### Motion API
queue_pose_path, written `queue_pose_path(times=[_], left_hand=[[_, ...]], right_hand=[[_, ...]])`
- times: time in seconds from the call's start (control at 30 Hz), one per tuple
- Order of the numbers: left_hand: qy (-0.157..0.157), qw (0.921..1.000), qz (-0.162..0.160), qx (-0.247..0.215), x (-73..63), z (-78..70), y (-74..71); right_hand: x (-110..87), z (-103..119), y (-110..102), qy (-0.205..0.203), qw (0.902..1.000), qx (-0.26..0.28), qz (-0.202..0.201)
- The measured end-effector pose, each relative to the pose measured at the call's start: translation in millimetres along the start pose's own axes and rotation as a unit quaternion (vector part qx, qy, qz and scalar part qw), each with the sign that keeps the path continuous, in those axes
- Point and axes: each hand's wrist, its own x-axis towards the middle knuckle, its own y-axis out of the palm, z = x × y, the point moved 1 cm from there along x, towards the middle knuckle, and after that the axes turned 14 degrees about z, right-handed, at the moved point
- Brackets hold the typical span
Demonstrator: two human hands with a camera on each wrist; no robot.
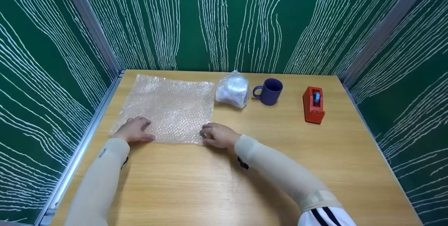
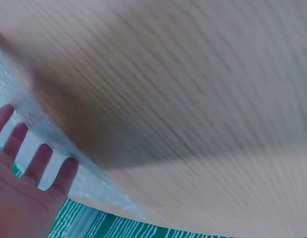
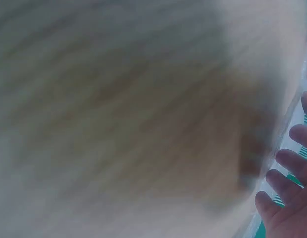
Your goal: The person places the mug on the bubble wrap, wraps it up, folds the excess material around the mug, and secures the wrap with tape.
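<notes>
A sheet of clear bubble wrap lies flat on the left part of the wooden table. On its near left corner rests my left hand, thumb apart from the fingers. In the left wrist view, that hand has spread, fairly straight fingers over the sheet's edge. My right hand touches the near right corner, its fingers slightly bent. The right wrist view shows this hand with loosely extended fingers beside the wrap's edge; nothing is gripped there.
Behind my right hand stands a bubble-wrapped bundle, its contents unclear. A dark purple mug is beside it, handle to the left. Farther right sits a red tape dispenser with a small blue roll. Green, white-streaked panels enclose the table.
</notes>
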Motion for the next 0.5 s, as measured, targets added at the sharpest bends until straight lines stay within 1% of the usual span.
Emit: queue_pose_path(times=[0.13,0.27,0.5], left_hand=[[0.018,0.9997,0.013,0.008,-9.2,1.6,-2.0],[0.031,0.9992,0.025,0.005,-18.2,3.4,-3.5],[0.02,0.9985,0.044,-0.026,-28.3,5.3,-2.2]], right_hand=[[-0.7,2.2,4.1,-0.018,0.9997,-0.011,-0.011],[-2.3,4.8,4.4,-0.015,0.9999,0.001,-0.006],[-10.2,5.3,2.1,-0.015,0.9998,0.015,0.004]])
